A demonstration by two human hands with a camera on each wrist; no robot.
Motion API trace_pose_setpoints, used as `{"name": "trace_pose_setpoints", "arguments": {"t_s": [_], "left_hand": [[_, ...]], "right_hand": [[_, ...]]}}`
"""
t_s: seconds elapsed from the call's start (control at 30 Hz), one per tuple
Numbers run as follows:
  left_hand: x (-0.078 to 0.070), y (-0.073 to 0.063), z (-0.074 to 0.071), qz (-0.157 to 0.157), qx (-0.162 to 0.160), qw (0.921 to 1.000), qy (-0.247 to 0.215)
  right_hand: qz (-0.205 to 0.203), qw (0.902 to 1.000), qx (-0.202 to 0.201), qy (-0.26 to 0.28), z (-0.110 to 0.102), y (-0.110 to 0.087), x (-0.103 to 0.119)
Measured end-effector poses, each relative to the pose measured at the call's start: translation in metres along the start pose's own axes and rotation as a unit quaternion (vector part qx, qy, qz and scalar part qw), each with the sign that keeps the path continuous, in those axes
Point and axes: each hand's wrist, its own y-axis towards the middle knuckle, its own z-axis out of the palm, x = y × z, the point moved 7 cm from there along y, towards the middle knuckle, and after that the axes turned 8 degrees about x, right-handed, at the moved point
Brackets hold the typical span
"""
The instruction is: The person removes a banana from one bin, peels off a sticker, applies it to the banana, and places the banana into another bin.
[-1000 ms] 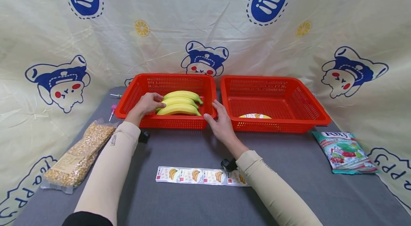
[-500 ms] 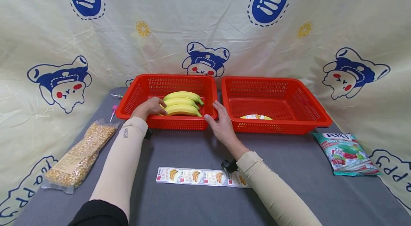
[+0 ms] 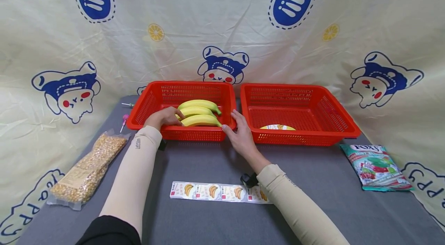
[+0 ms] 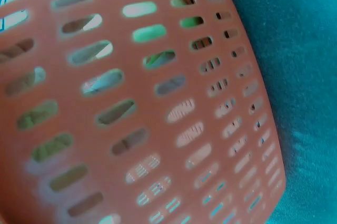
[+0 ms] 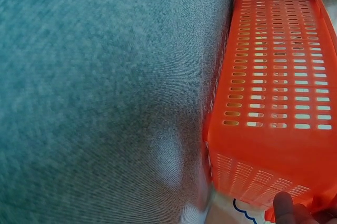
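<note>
The left hand [image 3: 165, 116] reaches into the left red basket [image 3: 194, 133], by the left ends of three bananas [image 3: 196, 111]; whether it grips any I cannot tell. They extend rightward from it, long axes left to right; beyond, the right hand [image 3: 241, 133] pinches the basket's front right corner

Bag of yellow kernels [image 3: 89, 168], pink lollipop [image 3: 125, 117], Fox's packet [image 3: 376, 168]

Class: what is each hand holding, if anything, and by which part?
Right hand: the left red basket, by its near right corner. Left hand: at the left ends of the bananas; whether it grips them cannot be told.
</note>
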Motion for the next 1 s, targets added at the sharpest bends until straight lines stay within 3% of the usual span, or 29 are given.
{"name": "trace_pose_setpoints", "arguments": {"t_s": [0.2, 0.33, 0.7, 1.0], "left_hand": [[-0.007, 0.001, 0.002, 0.021, 0.004, 0.9990, 0.039], [-0.010, 0.001, 0.001, 0.026, -0.010, 0.9990, 0.035], [-0.028, -0.001, -0.002, 0.064, -0.115, 0.9912, 0.008], [-0.035, -0.007, -0.004, 0.053, -0.156, 0.9862, 0.011]], "right_hand": [[0.007, 1.0000, -0.001, 0.000, 0.000, 0.000, -0.001], [0.010, 0.9999, 0.000, -0.003, 0.000, 0.001, -0.001], [0.007, 1.0000, -0.001, -0.003, -0.001, 0.001, -0.003], [0.005, 1.0000, 0.000, -0.003, 0.000, 0.001, -0.001]]}}
